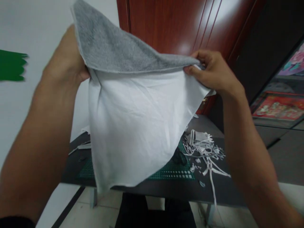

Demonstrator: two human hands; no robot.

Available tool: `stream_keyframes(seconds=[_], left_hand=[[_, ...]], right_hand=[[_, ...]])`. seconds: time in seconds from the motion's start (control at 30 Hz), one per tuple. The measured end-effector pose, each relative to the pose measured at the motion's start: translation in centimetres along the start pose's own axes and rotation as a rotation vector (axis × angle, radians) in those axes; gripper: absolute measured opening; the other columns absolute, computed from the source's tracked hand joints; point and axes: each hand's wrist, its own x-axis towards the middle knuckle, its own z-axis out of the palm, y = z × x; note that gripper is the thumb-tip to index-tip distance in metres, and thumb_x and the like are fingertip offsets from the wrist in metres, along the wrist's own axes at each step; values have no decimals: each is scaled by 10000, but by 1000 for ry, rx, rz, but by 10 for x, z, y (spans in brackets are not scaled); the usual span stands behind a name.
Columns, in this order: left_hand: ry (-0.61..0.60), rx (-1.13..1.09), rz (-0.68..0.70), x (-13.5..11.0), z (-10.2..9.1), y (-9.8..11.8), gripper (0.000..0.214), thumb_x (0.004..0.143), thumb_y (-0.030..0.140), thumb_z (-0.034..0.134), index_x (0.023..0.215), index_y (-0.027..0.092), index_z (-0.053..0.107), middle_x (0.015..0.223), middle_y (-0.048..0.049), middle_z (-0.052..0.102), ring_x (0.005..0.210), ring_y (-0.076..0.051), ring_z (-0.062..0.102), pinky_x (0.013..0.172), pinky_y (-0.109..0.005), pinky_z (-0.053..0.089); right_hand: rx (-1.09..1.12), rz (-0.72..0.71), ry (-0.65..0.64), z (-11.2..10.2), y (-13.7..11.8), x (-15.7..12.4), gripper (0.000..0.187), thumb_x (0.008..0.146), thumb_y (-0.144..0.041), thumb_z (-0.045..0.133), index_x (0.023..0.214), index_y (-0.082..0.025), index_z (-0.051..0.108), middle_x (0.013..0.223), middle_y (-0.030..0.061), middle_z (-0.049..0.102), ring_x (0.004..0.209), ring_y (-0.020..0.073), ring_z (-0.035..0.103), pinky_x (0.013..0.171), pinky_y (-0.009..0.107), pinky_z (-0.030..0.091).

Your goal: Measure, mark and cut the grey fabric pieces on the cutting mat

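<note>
Right hand, upper right of frame: thumb and fingers pinched together on the cloth, at the right end of its grey band. Left hand, upper left: looks clamped on the cloth's left edge judging by how it hangs, thumb tip in at the edge, other fingers behind the cloth, so cannot tell the exact grip. Cloth is held up between both hands, filling centre of frame, clear of the table; grey fuzzy band along the top, smooth white face below, stitched-looking edge between, fold or seam unclear. Handling, my guess: light, soft, floppy, not fragile, white face maybe a bit slick; best held at the two upper corners or the thicker grey edge, since the loose bottom would just sag. Behind and below it, lower centre: dark table with green cutting mat partly covered from view, a black looped object beside the cloth's lower right edge, too dim to name. Right of that, pile of scraps, strips trailing over the table edge. Further out: red-brown door panel top centre, green patch on the wall at left
</note>
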Motion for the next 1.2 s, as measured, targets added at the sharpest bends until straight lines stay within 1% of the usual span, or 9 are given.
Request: stream_keyframes(seconds=[0.13,0.2,0.3,0.47,0.57,0.63,0.73,0.97,1.2], left_hand=[[228,489,-19,35,-28,-57,391,986,157,545,612,160,432,753,3,581,1150,-293,538,1096,-512,447],[161,616,-16,51,-34,-91,467,909,180,669,550,214,373,664,19,567,1129,-261,527,1087,-358,450],[-104,719,-73,54,-25,-151,465,915,189,622,496,239,427,511,34,470,1064,-194,594,975,-208,453],[-446,772,-155,-14,22,-259,308,821,136,628,529,195,548,558,23,615,887,-180,681,840,-221,476],[-632,861,-150,-71,42,-303,145,766,86,653,663,182,615,783,-57,734,966,-268,691,899,-345,499],[-713,904,-105,-104,45,-317,180,772,36,590,854,171,677,1002,-101,750,1087,-292,660,998,-413,469],[-788,947,-38,-154,31,-321,354,822,39,532,1124,158,675,1206,-142,695,1217,-304,596,1086,-465,427],[-833,1099,267,-283,-19,-320,519,999,273,473,1511,186,472,1588,-132,462,1493,-331,369,1217,-552,318],[-878,1068,249,-317,-28,-315,575,1053,346,418,1609,233,327,1666,-108,341,1550,-330,270,1225,-578,306]], right_hand=[[509,255,-367,50,15,-14,202,960,-308,652,942,-110,685,730,-7,718,612,123,654,623,277,563],[630,375,-458,82,16,-34,264,943,-389,669,875,-137,709,743,46,740,650,194,690,625,351,611],[703,494,-542,135,11,-87,318,931,-475,649,918,-168,733,830,87,767,812,258,730,728,416,641],[705,714,-858,211,3,-197,418,1027,-496,440,978,-192,723,866,67,775,870,241,746,737,375,630],[356,694,-926,231,13,-240,494,1046,-523,399,897,-186,728,836,54,769,785,225,735,704,345,607],[204,704,-837,234,26,-256,447,1058,-441,404,948,-153,728,964,116,767,954,258,724,894,389,570],[0,737,-656,232,49,-271,420,1063,-325,367,1299,-93,625,1312,222,649,1298,320,568,1135,489,385],[-503,647,-555,252,96,-317,581,1043,-329,395,1539,-26,408,1641,266,311,1517,374,313,1188,497,308],[-501,601,-493,256,123,-322,570,1031,-219,306,1564,-28,378,1620,242,372,1510,344,338,1192,488,322]])
